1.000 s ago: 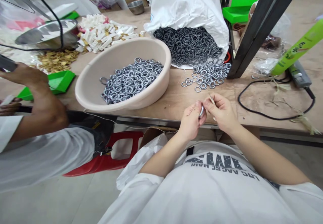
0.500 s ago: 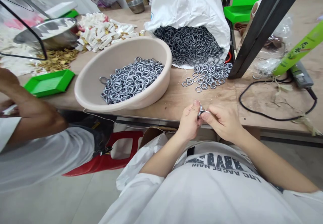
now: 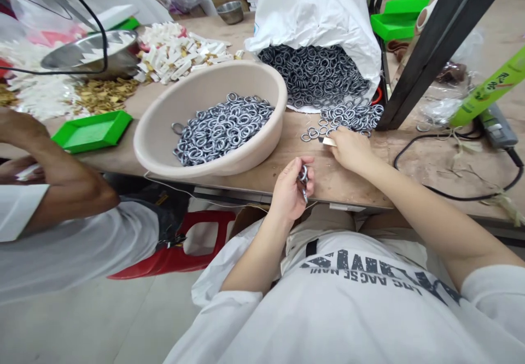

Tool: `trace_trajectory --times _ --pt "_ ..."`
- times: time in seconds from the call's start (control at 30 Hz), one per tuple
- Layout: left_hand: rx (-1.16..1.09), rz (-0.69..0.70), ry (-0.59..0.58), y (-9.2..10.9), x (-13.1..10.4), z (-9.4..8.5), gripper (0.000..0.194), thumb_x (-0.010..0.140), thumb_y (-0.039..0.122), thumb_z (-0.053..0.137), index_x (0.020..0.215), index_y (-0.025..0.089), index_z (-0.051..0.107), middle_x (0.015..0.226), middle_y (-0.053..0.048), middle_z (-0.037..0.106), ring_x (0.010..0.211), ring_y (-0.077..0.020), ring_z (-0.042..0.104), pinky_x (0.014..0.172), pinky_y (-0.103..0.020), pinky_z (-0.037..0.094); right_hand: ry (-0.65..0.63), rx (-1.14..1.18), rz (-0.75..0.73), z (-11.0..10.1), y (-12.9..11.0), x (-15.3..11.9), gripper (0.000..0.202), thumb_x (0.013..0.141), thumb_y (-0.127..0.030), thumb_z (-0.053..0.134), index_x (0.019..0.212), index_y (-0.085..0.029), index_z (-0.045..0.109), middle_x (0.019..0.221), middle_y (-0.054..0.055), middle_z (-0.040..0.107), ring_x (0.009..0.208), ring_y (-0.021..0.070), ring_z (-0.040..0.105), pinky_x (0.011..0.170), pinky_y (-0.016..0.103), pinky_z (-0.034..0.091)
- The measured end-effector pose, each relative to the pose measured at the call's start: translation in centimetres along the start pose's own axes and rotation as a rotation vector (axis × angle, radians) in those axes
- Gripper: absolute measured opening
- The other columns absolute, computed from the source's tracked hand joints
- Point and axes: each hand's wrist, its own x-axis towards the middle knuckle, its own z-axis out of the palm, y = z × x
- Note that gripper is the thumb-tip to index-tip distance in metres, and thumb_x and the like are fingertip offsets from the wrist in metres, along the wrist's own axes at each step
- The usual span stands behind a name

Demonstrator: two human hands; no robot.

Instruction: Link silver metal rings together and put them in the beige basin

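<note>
While the left hand [image 3: 289, 188] grips round grey metal rings [image 3: 303, 176], the right hand [image 3: 353, 150], pinching a flat cream strip [image 3: 328, 141], meets loose rings [image 3: 348, 113] on the wooden worktop [image 3: 324, 174].

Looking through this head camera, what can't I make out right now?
All in the head view:
- Metal rings in left hand: count hidden by fingers.
- Pale strip at right hand: one end hidden by the hand.
- White sack: back hidden by its front.
- Green tube: end cut off by right edge, small print too small.
</note>
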Motion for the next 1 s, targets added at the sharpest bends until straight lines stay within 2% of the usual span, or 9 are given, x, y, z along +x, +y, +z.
trace_trajectory --times 0.07,0.17,0.23,0.37,0.53,0.6,0.7,0.8,1.0 --pt "-0.044 -0.075 0.021 0.4 0.3 -0.1 0.034 0.08 0.048 0.073 0.09 0.018 0.06 0.072 0.003 0.057 0.046 -0.0037 0.047 0.035 -0.013 0.024 0.003 0.159 -0.038 -0.7 0.1 -0.9 0.021 0.096 -0.032 0.05 0.092 -0.017 0.065 0.101 0.012 0.067 0.085 0.0239 0.06 0.068 0.033 0.036" --pt "0.001 -0.094 -0.009 -0.1 0.7 0.5 0.041 0.082 0.056 0.069 0.085 0.017 0.057 0.068 0.004 0.052 0.041 -0.0016 0.035 0.033 -0.013 0.015 -0.044 0.5 -0.061 -1.9 0.1 -3.2 0.023 0.096 -0.034 0.051 0.08 -0.02 0.057 0.078 0.003 0.062 0.071 0.0174 0.054 0.063 0.03 0.033" --pt "0.134 0.02 -0.025 -1.0 0.9 1.3 0.044 0.082 0.061 0.067 0.085 0.017 0.059 0.065 0.005 0.049 0.04 -0.0012 0.029 0.035 -0.015 0.014 -0.038 0.681 -0.035 -2.4 -0.3 -4.6 0.022 0.095 -0.035 0.053 0.079 -0.02 0.055 0.073 0.0 0.059 0.068 0.0157 0.052 0.062 0.029 0.034" --pt "0.348 0.235 -0.077 -2.9 0.7 2.6 0.045 0.08 0.058 0.07 0.074 0.015 0.058 0.066 0.003 0.049 0.052 -0.0036 0.038 0.043 -0.015 0.028 0.008 0.935 0.015 -2.4 -1.3 -6.8 0.017 0.094 -0.034 0.055 0.083 -0.021 0.058 0.077 0.0 0.063 0.074 0.0163 0.057 0.069 0.029 0.041" --pt "0.239 0.147 -0.043 -3.5 -0.3 3.4 0.046 0.081 0.061 0.067 0.074 0.017 0.055 0.059 0.005 0.042 0.049 -0.0045 0.033 0.043 -0.015 0.026 0.166 1.033 0.039 -1.9 -2.5 -8.4 0.022 0.083 -0.036 0.074 0.097 -0.021 0.067 0.093 0.002 0.069 0.085 0.0184 0.061 0.077 0.031 0.046" --pt "0.196 0.109 -0.044 -3.4 -0.8 3.7 0.046 0.081 0.06 0.068 0.075 0.017 0.054 0.06 0.005 0.044 0.048 -0.0045 0.033 0.04 -0.015 0.023 0.185 1.102 0.066 -1.6 -2.7 -8.5 0.023 0.082 -0.041 0.074 0.092 -0.021 0.067 0.085 0.002 0.067 0.077 0.017 0.06 0.072 0.03 0.046" --pt "0.159 0.087 -0.09 -3.2 -1.3 4.2 0.046 0.081 0.057 0.069 0.071 0.016 0.052 0.059 0.004 0.045 0.046 -0.0037 0.032 0.038 -0.015 0.019 0.174 1.216 0.121 -1.3 -2.3 -8.2 0.035 0.087 -0.055 0.065 0.08 -0.021 0.063 0.065 -0.002 0.054 0.059 0.0133 0.048 0.058 0.028 0.039" --pt "0.138 0.085 -0.134 -2.9 -1.4 4.3 0.047 0.082 0.056 0.069 0.068 0.016 0.048 0.054 0.005 0.041 0.042 -0.0028 0.026 0.037 -0.015 0.017 0.213 1.146 0.103 -1.6 -1.7 -8.3 0.041 0.089 -0.06 0.06 0.08 -0.021 0.06 0.066 -0.002 0.051 0.059 0.0128 0.044 0.057 0.028 0.035" --pt "0.088 0.052 -0.119 -2.5 -1.1 3.8 0.046 0.081 0.056 0.07 0.069 0.017 0.048 0.051 0.007 0.038 0.038 -0.0022 0.023 0.035 -0.016 0.014 0.199 0.673 -0.187 -3.0 -2.2 -10.8 0.036 0.099 -0.046 0.049 0.077 -0.02 0.058 0.071 0.001 0.053 0.067 0.0149 0.049 0.064 0.031 0.033"
